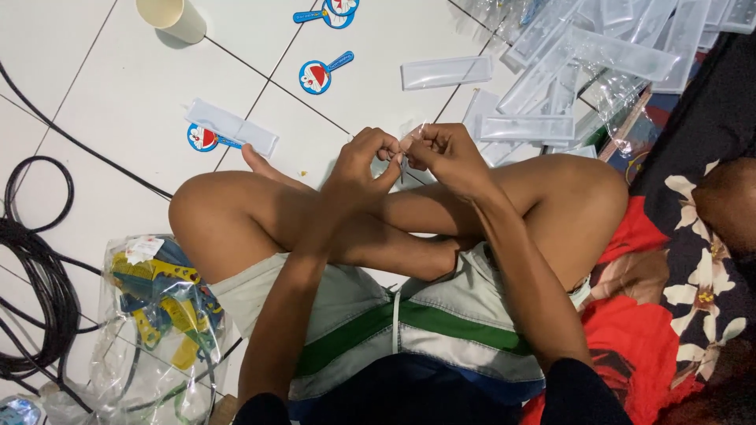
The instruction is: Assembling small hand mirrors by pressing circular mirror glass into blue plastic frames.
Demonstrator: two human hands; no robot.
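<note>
At the centre of the frame, just above the crossed legs, the left hand [364,161] and the right hand [441,153] meet fingertip to fingertip. Both are closed in a pinch on a small clear plastic sleeve [407,142], which is held between them over the white tiled floor [102,102]; what is inside the sleeve is too small to tell.

Just above the hands, in the upper right of the frame, a heap of clear plastic sleeves [567,71] spreads to the top edge, with one single sleeve [446,72] lying apart to its left. A round blue cartoon tag [319,75] lies on the tile at upper centre, another tag [331,12] is cut by the top edge, and a third one [206,138] lies partly inside a sleeve left of the knee. A cream cup [169,16] stands at the upper left.

At the lower left a clear bag of yellow and blue pieces [157,315] rests against the thigh, beside black cables [35,267] along the left edge. A flowered cloth [693,275] fills the right edge. Bare tile lies open between cup, tags and knee.
</note>
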